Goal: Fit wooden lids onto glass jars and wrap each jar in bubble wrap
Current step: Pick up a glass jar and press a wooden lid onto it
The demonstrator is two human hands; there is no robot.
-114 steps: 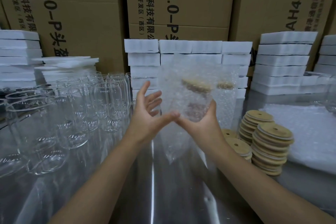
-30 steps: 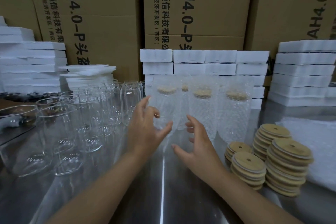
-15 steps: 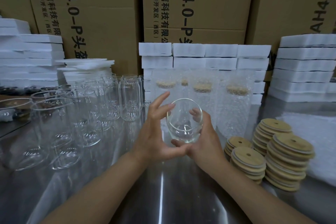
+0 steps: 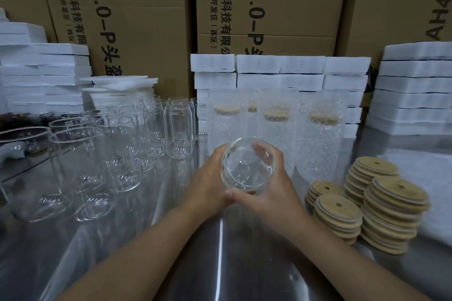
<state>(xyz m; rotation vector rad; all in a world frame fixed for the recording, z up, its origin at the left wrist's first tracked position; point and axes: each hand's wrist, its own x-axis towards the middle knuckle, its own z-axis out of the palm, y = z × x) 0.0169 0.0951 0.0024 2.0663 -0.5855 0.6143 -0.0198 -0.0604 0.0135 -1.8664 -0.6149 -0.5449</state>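
The left hand (image 4: 208,179) and right hand (image 4: 276,188) wrap around a lidless glass jar (image 4: 247,165), apparently held off the table (image 4: 151,239); hard, slick and breakable, it likely handles best gripped by its sides.

The fingers of the left grip (image 4: 210,178) pass behind the glass jar (image 4: 248,166); I cannot see their tips. The fingers of the right grip (image 4: 277,183) show only distorted through the glass. Both forearms are cut off at the bottom edge. The lids (image 4: 324,118) inside the wrapped jars (image 4: 320,154) read only as tan blurs. The cardboard boxes (image 4: 269,7) are cropped at the top edge. The bubble wrap sheet (image 4: 433,178) runs off the right edge. I cannot identify the dark-rimmed object (image 4: 22,134) at the left edge.
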